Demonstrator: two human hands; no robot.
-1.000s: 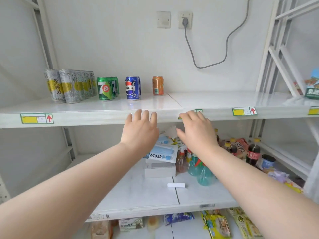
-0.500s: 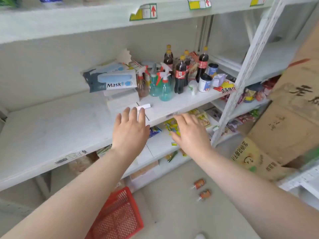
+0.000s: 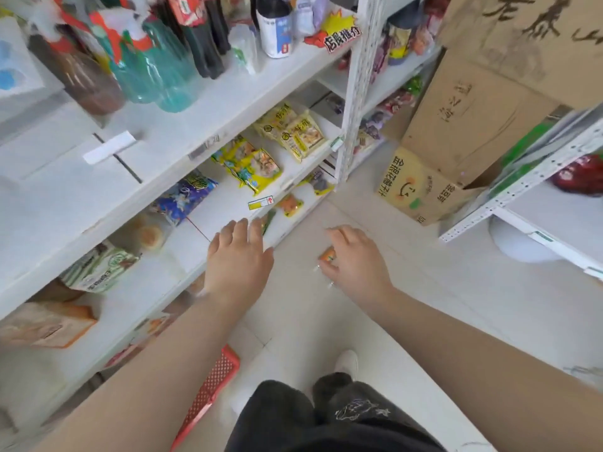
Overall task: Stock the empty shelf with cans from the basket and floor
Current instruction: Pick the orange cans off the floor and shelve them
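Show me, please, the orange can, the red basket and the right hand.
orange can (image 3: pixel 327 255): head view, visible side.
red basket (image 3: pixel 212 383): head view, mesh wall.
right hand (image 3: pixel 354 261): head view, back of hand.

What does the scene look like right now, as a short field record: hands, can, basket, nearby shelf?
left hand: open, palm down, empty, over the low shelf edge
right hand: fingers curled around an orange can near the floor; firm grip cannot be confirmed
orange can: mostly hidden by the hand, only a small part shows
red basket: on the floor by the shelf, contents not visible
low shelf: holds snack packets
cardboard boxes: stacked to the right
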